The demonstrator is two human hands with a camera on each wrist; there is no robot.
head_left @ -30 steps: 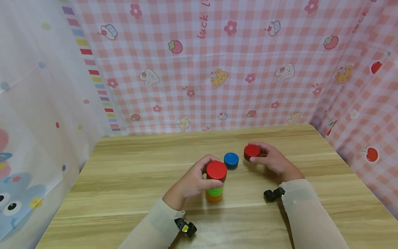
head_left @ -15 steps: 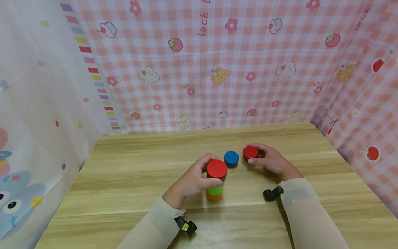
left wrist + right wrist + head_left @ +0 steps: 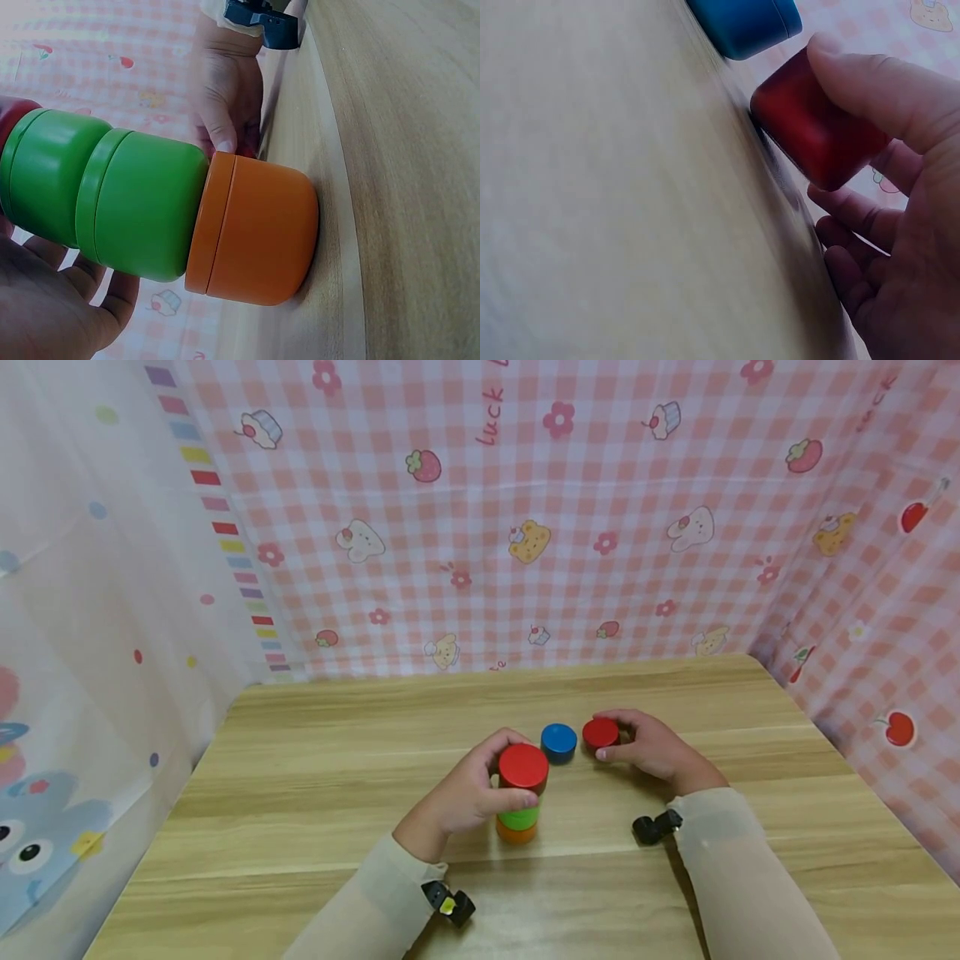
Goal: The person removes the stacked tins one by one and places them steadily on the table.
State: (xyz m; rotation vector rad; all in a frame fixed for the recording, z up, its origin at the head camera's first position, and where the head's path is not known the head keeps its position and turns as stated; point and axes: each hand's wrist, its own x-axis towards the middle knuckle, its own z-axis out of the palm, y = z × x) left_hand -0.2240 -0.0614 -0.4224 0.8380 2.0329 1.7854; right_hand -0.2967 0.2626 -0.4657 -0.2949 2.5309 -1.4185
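Note:
My left hand [image 3: 472, 793] grips the upper part of a stack of small round lidded jars. From the bottom, the left wrist view shows an orange jar [image 3: 255, 229] on the table, two green jars [image 3: 142, 202] and part of a red jar [image 3: 11, 116] on top. A second red jar [image 3: 817, 124] is pinched between the thumb and fingers of my right hand [image 3: 656, 747]. It hangs slightly tilted, low over the tabletop; whether its near edge touches, I cannot tell. Just left of it a blue jar [image 3: 558, 742] stands upright, behind the stack.
The wood-grain table [image 3: 315, 760] fills the lower view. A pink checked cloth [image 3: 465, 510] hangs behind it and on the right, and a white patterned cloth [image 3: 112, 610] on the left. Each sleeve carries a black wrist camera [image 3: 447, 903].
My right hand has moved a little left and nearer with its red jar, closing some of the gap to the blue jar. The left hand and the stack stay put.

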